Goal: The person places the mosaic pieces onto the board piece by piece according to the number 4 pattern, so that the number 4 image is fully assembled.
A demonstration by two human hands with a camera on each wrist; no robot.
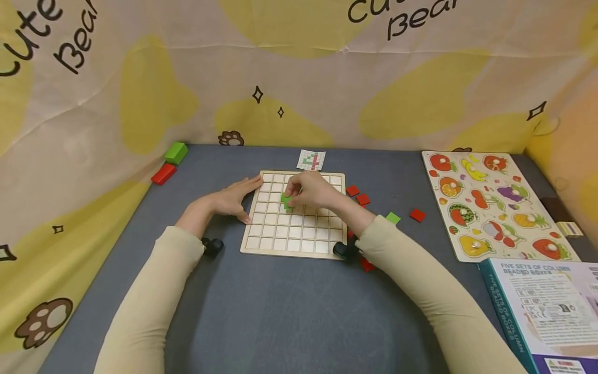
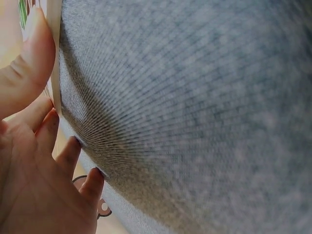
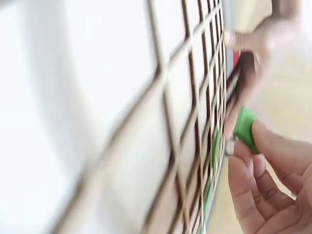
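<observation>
While my left hand [image 1: 228,200] lay spread along the white grid board [image 1: 282,231], its thumb touched the edge at nine o'clock and its fingers reached toward ten. My right hand [image 1: 312,189] was over the board, a little to the twelve o'clock side of its middle, and pinched a green tile [image 3: 246,126] between thumb and fingers; I could not tell whether that tile met the board. Just beneath it, other green pieces [image 3: 216,148] sat in the grid.

The board lay flat on the grey desk [image 1: 299,311], with a small pattern card [image 1: 311,160] just beyond it at twelve o'clock. Red tiles [image 1: 363,199] were scattered near its edge from two to four o'clock, and a loose green one [image 1: 393,218] lay at three. Farther off, a green block [image 1: 176,153] and a red block [image 1: 164,174] rested at ten o'clock, a fruit puzzle [image 1: 486,182] at three, and a box [image 1: 546,311] at four.
</observation>
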